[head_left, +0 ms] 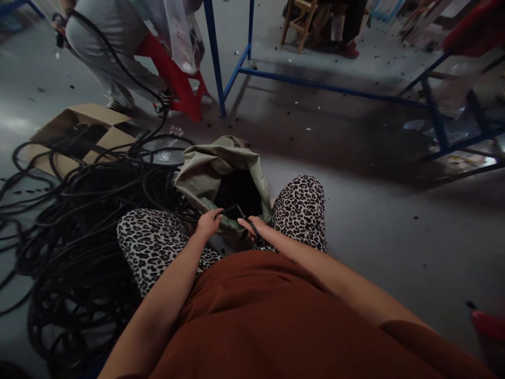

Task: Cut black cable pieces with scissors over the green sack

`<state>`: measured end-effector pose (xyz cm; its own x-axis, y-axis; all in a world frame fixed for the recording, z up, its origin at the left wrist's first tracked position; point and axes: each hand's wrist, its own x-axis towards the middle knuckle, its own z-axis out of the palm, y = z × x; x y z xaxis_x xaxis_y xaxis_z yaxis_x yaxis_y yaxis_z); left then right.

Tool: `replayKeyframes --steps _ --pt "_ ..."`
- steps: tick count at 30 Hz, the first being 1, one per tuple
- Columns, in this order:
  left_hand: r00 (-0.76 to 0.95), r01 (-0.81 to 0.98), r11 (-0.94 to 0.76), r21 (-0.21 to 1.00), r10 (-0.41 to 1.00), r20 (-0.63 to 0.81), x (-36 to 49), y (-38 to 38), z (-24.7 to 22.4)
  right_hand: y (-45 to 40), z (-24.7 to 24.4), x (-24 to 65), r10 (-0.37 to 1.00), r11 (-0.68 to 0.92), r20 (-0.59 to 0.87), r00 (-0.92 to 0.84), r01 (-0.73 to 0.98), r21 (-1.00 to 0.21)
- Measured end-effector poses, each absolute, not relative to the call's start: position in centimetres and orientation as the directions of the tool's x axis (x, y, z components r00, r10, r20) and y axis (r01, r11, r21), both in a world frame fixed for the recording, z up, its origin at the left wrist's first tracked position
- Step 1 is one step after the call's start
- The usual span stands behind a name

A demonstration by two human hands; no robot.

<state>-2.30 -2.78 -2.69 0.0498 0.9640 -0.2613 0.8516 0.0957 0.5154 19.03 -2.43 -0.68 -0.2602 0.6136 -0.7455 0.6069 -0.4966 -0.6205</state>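
Between my knees stands an open woven sack (201, 179), its rim folded outward and dark contents inside. My left hand (209, 223) pinches the end of a black rubber cord (228, 210) over the sack's near rim. My right hand (254, 227) is closed around the dark handles of a pair of scissors (241, 212), whose blades point up and left beside the cord's end. Whether the blades touch the cord I cannot tell. The cord seems to run left toward a big tangled heap of black cord (98, 195) on the floor.
A cardboard box (114, 142) sits behind the heap. Another person in grey trousers (106, 37) sits on a red stool (185, 89), holding black cord. Blue metal table frames (315, 83) stand ahead and to the right. Small dark bits lie scattered over the grey floor (379, 226).
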Motion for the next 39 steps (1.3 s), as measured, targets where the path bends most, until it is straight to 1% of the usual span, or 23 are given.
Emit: replayKeyframes --steps 3,7,16,22,28,32,35,39 --pt "0.011 0.843 0.124 0.524 0.969 -0.247 -2.1 -2.7 -2.4 -2.6 -0.7 18.9 0.598 -0.476 -0.738 -0.312 0.604 -0.64" --pt "0.013 0.83 0.119 0.546 0.973 -0.231 -1.8 -2.7 -2.1 -2.7 -0.8 18.6 0.594 -0.464 -0.731 -0.335 0.6 -0.652" --pt "0.104 0.808 0.055 0.586 0.966 -0.235 -1.3 -2.9 -2.6 -2.4 -0.5 18.6 0.603 -0.47 -0.722 -0.34 0.579 -0.666" --pt "0.145 0.796 0.036 0.605 0.958 -0.248 -1.2 -3.0 -2.5 -2.4 0.5 18.6 0.609 -0.513 -0.731 -0.309 0.549 -0.659" --pt "0.191 0.782 -0.003 0.624 0.953 -0.235 -1.2 -2.9 -2.6 -2.3 1.4 18.7 0.608 -0.501 -0.723 -0.328 0.548 -0.67" --pt "0.188 0.785 -0.006 0.619 0.955 -0.23 -1.4 -3.0 -2.8 -2.4 1.1 18.5 0.626 -0.512 -0.721 -0.299 0.539 -0.668" --pt "0.168 0.807 -0.005 0.591 0.961 -0.221 -1.7 -3.0 -2.7 -2.3 0.6 18.5 0.643 -0.532 -0.719 -0.264 0.523 -0.667" --pt "0.143 0.835 0.016 0.55 0.959 -0.245 -2.0 -3.0 -2.6 -2.1 0.4 18.7 0.655 -0.528 -0.717 -0.237 0.536 -0.659"
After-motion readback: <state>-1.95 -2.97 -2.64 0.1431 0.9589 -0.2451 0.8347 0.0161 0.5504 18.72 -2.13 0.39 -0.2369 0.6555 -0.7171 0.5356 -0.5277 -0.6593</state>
